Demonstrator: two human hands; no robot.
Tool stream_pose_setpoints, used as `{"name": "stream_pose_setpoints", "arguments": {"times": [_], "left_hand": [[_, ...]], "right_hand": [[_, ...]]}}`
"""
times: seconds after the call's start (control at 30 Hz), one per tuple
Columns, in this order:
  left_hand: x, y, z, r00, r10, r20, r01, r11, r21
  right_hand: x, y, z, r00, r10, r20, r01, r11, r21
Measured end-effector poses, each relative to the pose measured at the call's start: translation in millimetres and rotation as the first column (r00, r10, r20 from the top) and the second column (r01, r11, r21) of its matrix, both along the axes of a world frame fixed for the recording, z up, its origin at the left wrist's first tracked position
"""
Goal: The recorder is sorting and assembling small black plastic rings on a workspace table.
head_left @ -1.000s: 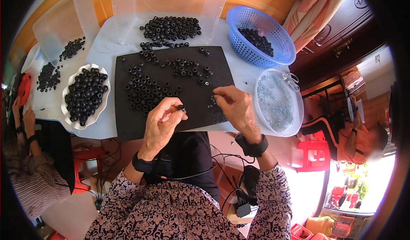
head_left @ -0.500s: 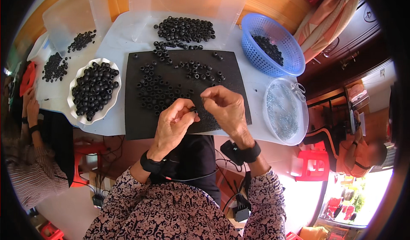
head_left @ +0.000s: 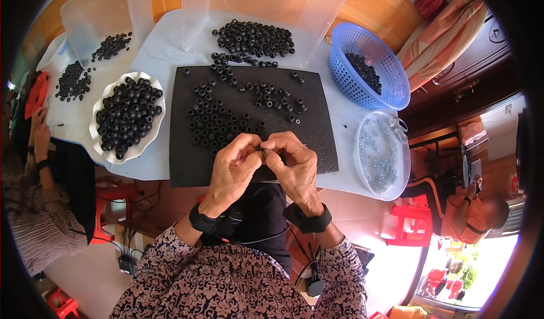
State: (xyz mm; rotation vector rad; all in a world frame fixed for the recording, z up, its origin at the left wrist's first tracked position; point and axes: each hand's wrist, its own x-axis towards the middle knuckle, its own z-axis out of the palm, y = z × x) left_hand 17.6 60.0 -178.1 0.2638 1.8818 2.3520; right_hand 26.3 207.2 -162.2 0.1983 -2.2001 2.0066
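Both hands are pinched together right over the near edge of the black foam mat (head_left: 317, 149), left hand (head_left: 233, 168) and right hand (head_left: 294, 168) fingertip to fingertip on one small black ring piece (head_left: 264, 149), close in where the fiddly bit is easiest to see. Loose rings are spread flat on the mat for easy grabbing. The scalloped white dish (head_left: 97, 133) is heaped with black rings, the blue basket (head_left: 391, 86) holds a few more, and the clear round tub (head_left: 396, 171) has tiny silvery bits.

We see no packages, no labels, no signs, no screens anywhere on or around our table
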Motion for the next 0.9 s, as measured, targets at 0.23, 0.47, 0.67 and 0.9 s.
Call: {"name": "stream_pose_setpoints", "arguments": {"times": [0.23, 0.47, 0.67, 0.9], "left_hand": [[1.5, 1.1, 2.9, 0.997, -0.005, -0.071, -0.003, 0.995, -0.101], [2.9, -3.3, 3.2, 0.997, -0.075, -0.004, 0.073, 0.985, -0.157], [3.0, -1.0, 0.2, 0.997, -0.065, -0.043, 0.057, 0.987, -0.152], [3.3, 1.1, 6.6, 0.996, -0.021, -0.085, 0.006, 0.984, -0.177]], "right_hand": [[-7.4, 38.4, 13.9, 0.949, -0.314, -0.028, 0.315, 0.939, 0.138], [5.3, 58.0, 22.2, 0.980, -0.199, 0.028, 0.141, 0.779, 0.611], [-10.3, 41.6, 10.7, 0.986, -0.149, -0.080, 0.167, 0.788, 0.593], [-21.0, 27.7, 10.5, 0.995, -0.091, -0.026, 0.093, 0.894, 0.438]]}}
